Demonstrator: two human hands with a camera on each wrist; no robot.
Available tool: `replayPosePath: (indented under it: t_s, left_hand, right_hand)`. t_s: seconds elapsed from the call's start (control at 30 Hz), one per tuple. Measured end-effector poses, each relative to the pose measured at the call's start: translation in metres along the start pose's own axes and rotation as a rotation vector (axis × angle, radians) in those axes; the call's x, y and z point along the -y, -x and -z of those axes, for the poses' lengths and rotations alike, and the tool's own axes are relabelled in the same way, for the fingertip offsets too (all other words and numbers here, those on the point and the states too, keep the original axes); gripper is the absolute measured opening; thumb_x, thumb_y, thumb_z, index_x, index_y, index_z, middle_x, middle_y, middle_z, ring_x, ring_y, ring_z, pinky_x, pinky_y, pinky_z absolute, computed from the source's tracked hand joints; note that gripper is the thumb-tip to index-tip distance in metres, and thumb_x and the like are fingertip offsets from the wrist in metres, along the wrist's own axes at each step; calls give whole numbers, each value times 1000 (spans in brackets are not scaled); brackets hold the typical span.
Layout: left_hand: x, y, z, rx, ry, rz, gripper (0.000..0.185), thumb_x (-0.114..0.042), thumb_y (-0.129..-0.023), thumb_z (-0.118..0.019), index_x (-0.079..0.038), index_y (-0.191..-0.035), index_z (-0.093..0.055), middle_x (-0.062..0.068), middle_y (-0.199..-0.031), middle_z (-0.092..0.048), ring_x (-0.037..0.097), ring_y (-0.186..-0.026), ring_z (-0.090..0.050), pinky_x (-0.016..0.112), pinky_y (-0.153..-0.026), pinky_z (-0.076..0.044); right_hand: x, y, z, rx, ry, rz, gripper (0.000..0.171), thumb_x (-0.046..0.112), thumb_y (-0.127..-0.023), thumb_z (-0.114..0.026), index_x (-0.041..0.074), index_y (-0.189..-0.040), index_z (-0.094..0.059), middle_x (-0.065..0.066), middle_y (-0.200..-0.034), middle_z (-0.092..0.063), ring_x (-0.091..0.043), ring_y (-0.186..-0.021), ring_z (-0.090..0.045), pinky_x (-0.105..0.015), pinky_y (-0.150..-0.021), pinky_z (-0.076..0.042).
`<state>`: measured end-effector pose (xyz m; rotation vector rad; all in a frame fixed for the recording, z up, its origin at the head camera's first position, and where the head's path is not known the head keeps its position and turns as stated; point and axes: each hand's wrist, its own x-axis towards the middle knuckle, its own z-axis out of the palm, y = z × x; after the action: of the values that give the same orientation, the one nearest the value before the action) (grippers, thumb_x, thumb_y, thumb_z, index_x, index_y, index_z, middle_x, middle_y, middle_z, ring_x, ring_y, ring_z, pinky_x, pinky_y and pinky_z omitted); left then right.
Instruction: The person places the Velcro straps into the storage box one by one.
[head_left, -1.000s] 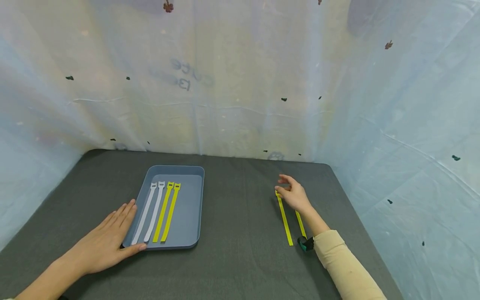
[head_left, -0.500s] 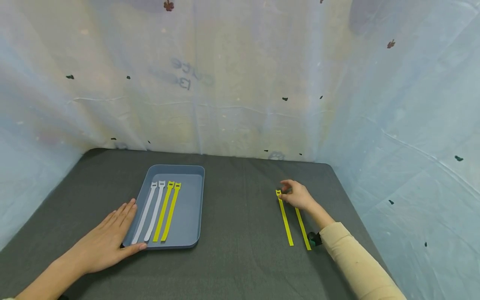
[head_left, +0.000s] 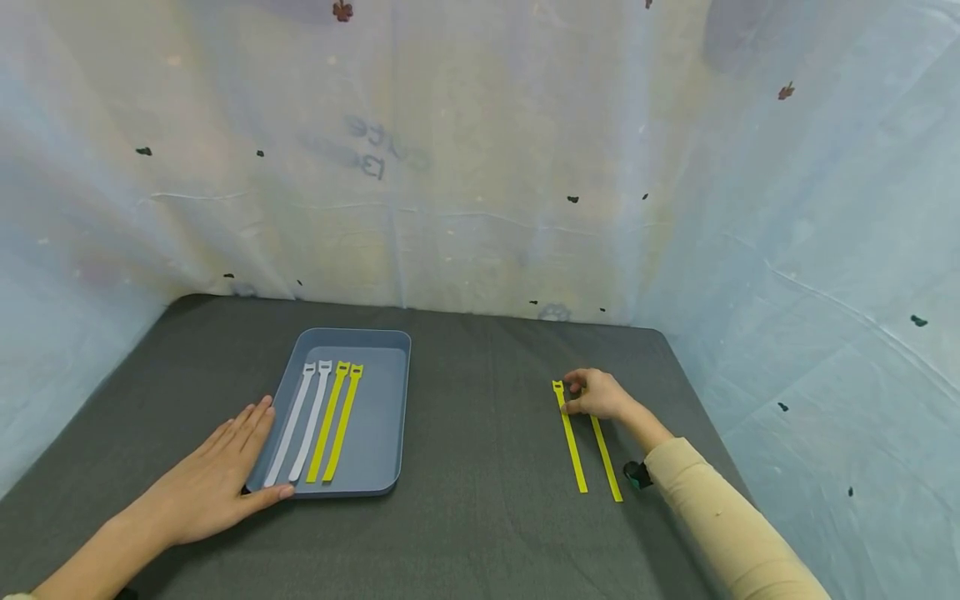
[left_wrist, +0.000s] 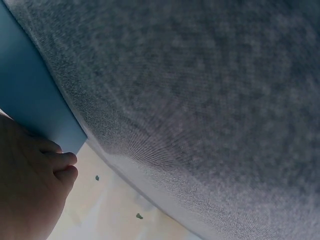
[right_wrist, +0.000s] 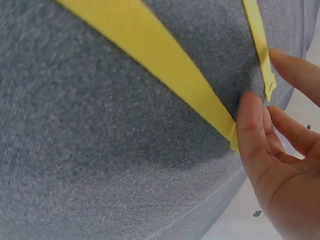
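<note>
The right hand [head_left: 596,395] is pinching the head of a yellow strap [head_left: 604,457] lying on the bench [head_left: 480,467]. The left hand [head_left: 213,483] is resting flat, fingers spread, against the blue tray [head_left: 386,400].

The table [head_left: 480,467] is covered with a dark grey cloth. On the left stands a blue-grey tray [head_left: 382,417], and in it are two white straps [head_left: 300,421] and two yellow straps [head_left: 335,421]. On the right lie two more yellow straps [head_left: 573,450]. The sleeve [head_left: 720,525] is cream. The far curtain [head_left: 450,167] is pale blue-white with small dark spots.
</note>
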<state>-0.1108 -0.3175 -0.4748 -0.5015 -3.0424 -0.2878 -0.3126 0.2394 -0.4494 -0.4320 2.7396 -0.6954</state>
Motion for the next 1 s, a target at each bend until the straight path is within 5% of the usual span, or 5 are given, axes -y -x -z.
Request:
replayPosePath:
  t_s: [0.5,0.8,1.0]
  left_hand:
    - [-2,-1,2,16,12,10,112,-69,-97,-58,6,-164,-9,27,-171,-11,48,-155,-18,23,-119,22]
    - [-1,0,2,2,9,0,111,-70,-97,-56,6,-164,-9,28,-171,-12,48,-155,-18,22,-118,22]
    - [0,0,1,10,13,12,112,-71,-97,-56,5,-164,-9,27,-171,-10,48,-156,-17,30,-123,19]
  right_hand:
    - [-5,-3,-5,12,-27,-18,62,16,-88,-85,-4,-141,-60,-19,-122,-65,-33,-109,-62,-47,-87,-54]
    - [-7,-3,-7,-3,-151,-29,58,7,-86,-85,-4,-137,-59,-16,-115,-62,-26,-95,-58,-37,-78,-50]
    - [-6,-2,-11,-19,-241,-25,54,0,-85,-84,-5,-132,-57,-18,-118,-61,-23,-91,-65,-36,-77,-57]
